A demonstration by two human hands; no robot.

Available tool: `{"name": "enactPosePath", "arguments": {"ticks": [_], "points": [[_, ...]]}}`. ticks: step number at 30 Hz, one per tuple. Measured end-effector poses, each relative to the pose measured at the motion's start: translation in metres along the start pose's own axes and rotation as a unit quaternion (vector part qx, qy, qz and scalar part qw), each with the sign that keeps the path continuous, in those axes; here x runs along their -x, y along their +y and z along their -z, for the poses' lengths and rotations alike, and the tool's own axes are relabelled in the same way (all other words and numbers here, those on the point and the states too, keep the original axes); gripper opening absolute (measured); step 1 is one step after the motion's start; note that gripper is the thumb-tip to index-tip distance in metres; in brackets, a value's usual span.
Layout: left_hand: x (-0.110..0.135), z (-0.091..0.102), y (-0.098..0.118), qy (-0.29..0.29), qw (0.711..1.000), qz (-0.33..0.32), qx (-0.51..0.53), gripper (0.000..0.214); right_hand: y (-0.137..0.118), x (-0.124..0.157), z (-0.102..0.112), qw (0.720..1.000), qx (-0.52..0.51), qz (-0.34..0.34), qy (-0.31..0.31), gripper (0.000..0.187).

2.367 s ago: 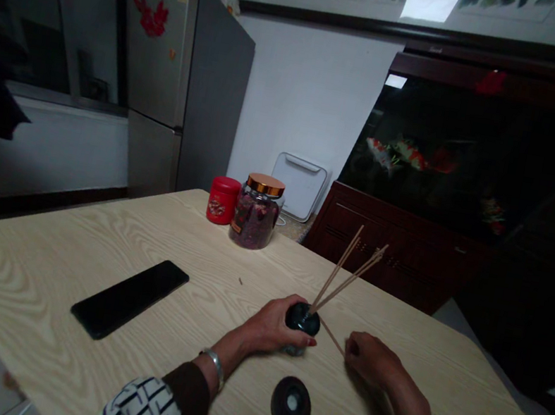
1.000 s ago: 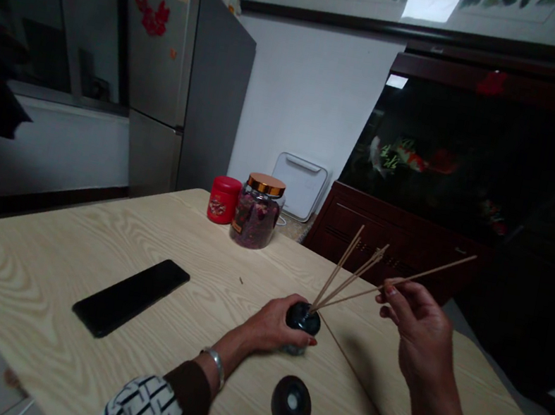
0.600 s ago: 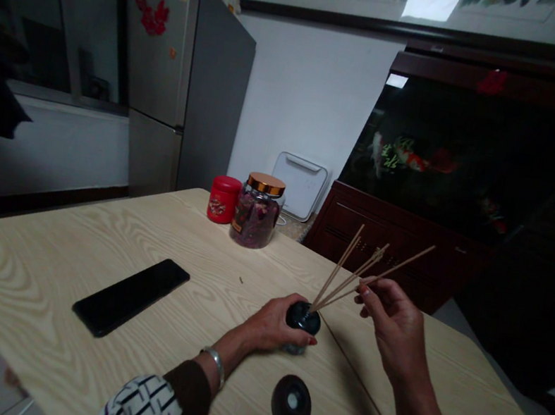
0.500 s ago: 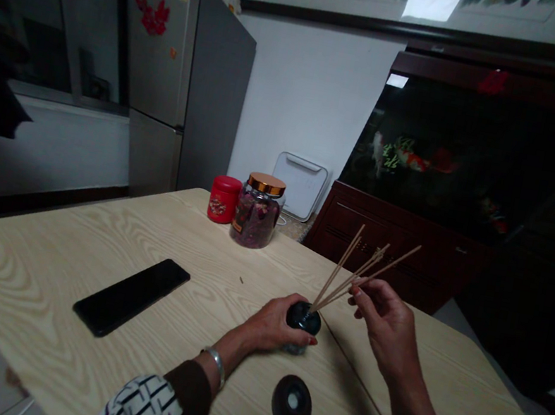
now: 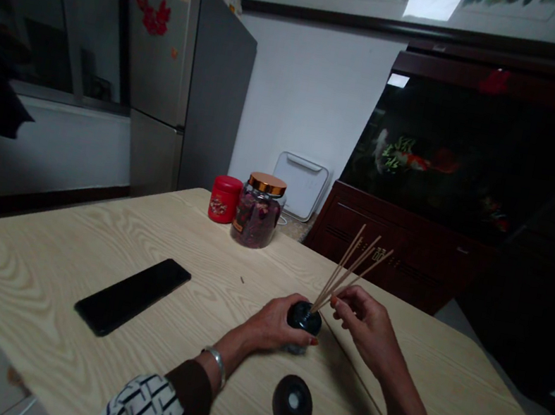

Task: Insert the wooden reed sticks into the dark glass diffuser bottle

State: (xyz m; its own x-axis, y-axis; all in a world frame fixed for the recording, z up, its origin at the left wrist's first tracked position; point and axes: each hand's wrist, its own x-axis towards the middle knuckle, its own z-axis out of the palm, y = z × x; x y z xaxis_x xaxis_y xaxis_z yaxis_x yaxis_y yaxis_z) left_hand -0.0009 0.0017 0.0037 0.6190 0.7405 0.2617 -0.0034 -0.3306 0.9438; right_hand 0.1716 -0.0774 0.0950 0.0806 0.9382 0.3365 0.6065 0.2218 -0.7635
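A small dark bottle [image 5: 304, 318] stands on the light wood table [image 5: 87, 253], with several thin reed sticks [image 5: 349, 270] fanning up and right from its mouth. My left hand [image 5: 271, 327] is wrapped round the bottle's side. My right hand [image 5: 366, 327] pinches one of the sticks just right of the bottle's mouth, low on the stick. Another loose stick [image 5: 363, 391] lies on the table under my right forearm. The bottle's round dark cap [image 5: 292, 404] lies flat in front of the bottle.
A black phone [image 5: 131, 295] lies to the left. A red tin [image 5: 224, 199] and a glass jar with a gold lid [image 5: 258, 210] stand at the far edge. Beyond are a fridge [image 5: 182, 76] and a fish tank [image 5: 457, 160] on a dark cabinet.
My right hand picked a stick off the table, lifted it, and slid it down into the bottle with the others, moving in close to the mouth. My left hand stayed on the bottle.
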Motion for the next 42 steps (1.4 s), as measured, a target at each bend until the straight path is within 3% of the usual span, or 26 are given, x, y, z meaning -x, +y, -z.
{"name": "enactPosePath", "arguments": {"ticks": [5, 9, 12, 19, 26, 35, 37, 39, 42], "points": [[0.000, -0.001, -0.002, 0.006, 1.000, 0.004, 0.008, 0.064, 0.026, 0.004, 0.024, 0.984, 0.148, -0.051, -0.088, 0.015], [0.000, 0.000, -0.002, 0.007, 1.000, 0.001, 0.006, 0.065, 0.058, 0.010, 0.031, 0.914, 0.349, -0.142, -0.148, 0.007], [0.000, 0.000, -0.003, 0.006, 1.000, 0.005, 0.012, 0.065, 0.073, 0.014, 0.025, 0.884, 0.400, -0.175, -0.164, 0.009], [0.001, -0.001, -0.001, 0.004, 1.000, 0.005, 0.018, 0.062, 0.081, 0.015, 0.019, 0.865, 0.432, -0.188, -0.173, 0.013], [0.001, -0.001, -0.003, 0.003, 1.000, 0.002, 0.012, 0.062, 0.080, 0.016, 0.018, 0.875, 0.423, -0.183, -0.152, 0.010], [0.001, 0.000, 0.000, 0.007, 1.000, 0.001, 0.004, 0.062, 0.078, 0.003, 0.028, 0.934, 0.325, -0.130, -0.077, 0.013], [0.001, 0.000, 0.000, 0.005, 1.000, 0.002, 0.006, 0.062, 0.072, 0.000, 0.032, 0.967, 0.227, -0.108, -0.024, 0.018], [0.001, 0.000, 0.000, 0.003, 1.000, 0.003, 0.007, 0.062, 0.062, -0.001, 0.036, 0.991, 0.068, -0.103, 0.044, 0.024], [0.001, 0.000, -0.001, 0.002, 1.000, 0.003, 0.003, 0.063, 0.041, 0.000, 0.040, 0.971, -0.163, -0.118, 0.131, 0.029]]}}
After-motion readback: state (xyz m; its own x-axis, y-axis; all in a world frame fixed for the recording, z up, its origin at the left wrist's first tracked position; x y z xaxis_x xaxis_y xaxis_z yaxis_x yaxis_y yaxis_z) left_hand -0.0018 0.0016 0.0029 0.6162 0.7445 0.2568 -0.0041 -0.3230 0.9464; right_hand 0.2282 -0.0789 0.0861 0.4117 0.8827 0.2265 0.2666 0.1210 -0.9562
